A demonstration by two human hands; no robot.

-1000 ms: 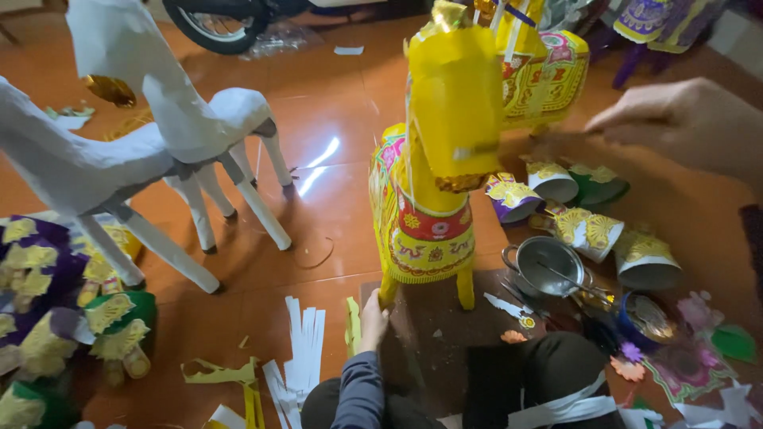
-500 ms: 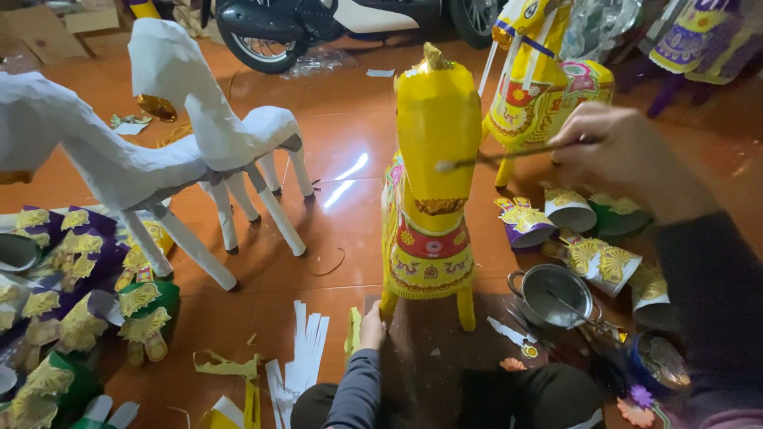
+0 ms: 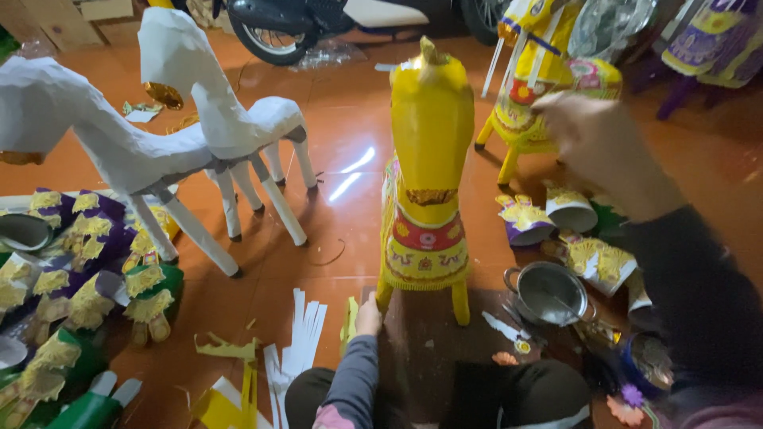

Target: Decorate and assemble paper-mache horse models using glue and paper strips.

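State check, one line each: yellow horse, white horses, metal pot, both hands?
yellow paper horse: upright on floor, decorated
white paper horses: two, upright, undecorated
metal pot: upright on floor, contents unclear
left hand: at the yellow horse's front leg
right hand: raised, blurred, grasp unclear

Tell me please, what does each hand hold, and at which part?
The left hand grips the yellow paper horse at its rear left leg, near the floor. The right hand is raised and blurred; whether it holds anything cannot be told.
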